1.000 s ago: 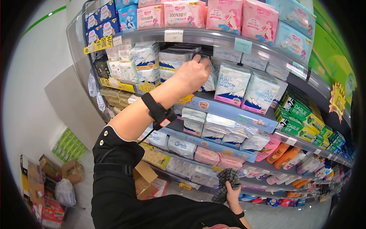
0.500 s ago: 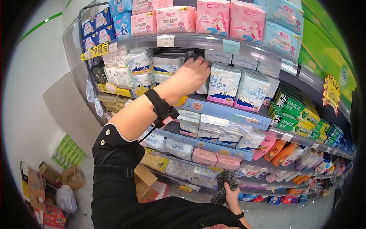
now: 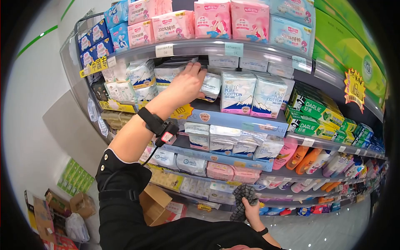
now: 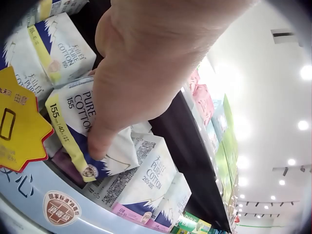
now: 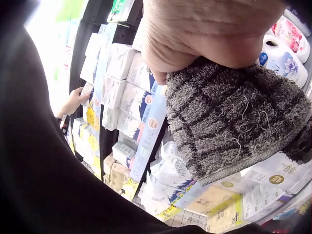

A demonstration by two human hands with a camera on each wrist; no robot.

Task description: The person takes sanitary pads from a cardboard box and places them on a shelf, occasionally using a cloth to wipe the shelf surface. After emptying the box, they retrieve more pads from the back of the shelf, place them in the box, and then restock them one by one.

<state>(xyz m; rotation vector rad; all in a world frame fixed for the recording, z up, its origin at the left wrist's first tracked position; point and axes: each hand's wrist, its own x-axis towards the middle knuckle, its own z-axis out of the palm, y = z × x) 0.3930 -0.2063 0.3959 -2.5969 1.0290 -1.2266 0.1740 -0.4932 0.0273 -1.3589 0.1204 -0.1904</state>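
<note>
In the head view my left hand (image 3: pixel 188 85) reaches onto a middle shelf and grips a white Pure Cotton pack (image 3: pixel 211 86) with a yellow lower edge. The left wrist view shows this pack (image 4: pixel 73 124) tilted, the thumb of my left hand (image 4: pixel 141 63) pressed on its front; the other fingers are hidden. Similar packs stand on both sides of it. Low at the right, my right hand (image 3: pixel 251 209) holds a bunched dark grey checked cloth (image 3: pixel 243 200). The right wrist view has the cloth (image 5: pixel 234 117) hanging below my right hand (image 5: pixel 209 34).
Pink and blue packs (image 3: pixel 250 21) line the shelf above. Green toothpaste boxes (image 3: pixel 310 108) and bottles (image 3: pixel 306 161) are to the right. A yellow starburst price tag (image 3: pixel 181 111) juts from the shelf edge. Open cartons (image 3: pixel 152 204) stand low at the left.
The head view has shifted, so the shelves sit further left. The gripped pack's white front now shows beside my left hand, where it was mostly covered. My right hand still holds the cloth.
</note>
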